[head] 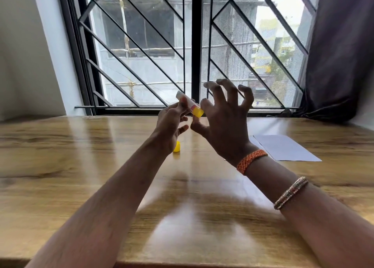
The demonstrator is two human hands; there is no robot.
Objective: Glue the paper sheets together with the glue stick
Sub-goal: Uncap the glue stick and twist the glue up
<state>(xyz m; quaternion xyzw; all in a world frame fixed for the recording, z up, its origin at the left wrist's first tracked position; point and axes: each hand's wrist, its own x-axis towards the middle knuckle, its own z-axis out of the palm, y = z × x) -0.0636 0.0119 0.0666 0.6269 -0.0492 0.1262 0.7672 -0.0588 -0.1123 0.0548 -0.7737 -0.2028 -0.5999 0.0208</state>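
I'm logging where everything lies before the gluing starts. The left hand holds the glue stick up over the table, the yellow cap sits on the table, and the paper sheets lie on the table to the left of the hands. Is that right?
Not quite: the paper sheets lie to the right of the hands, as the head view shows. The rest stands: the left hand holds the glue stick up over the table, and the yellow cap sits on it.

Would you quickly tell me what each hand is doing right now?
Left hand: closed on the glue stick.
Right hand: open, fingers spread, touching the stick's yellow end.
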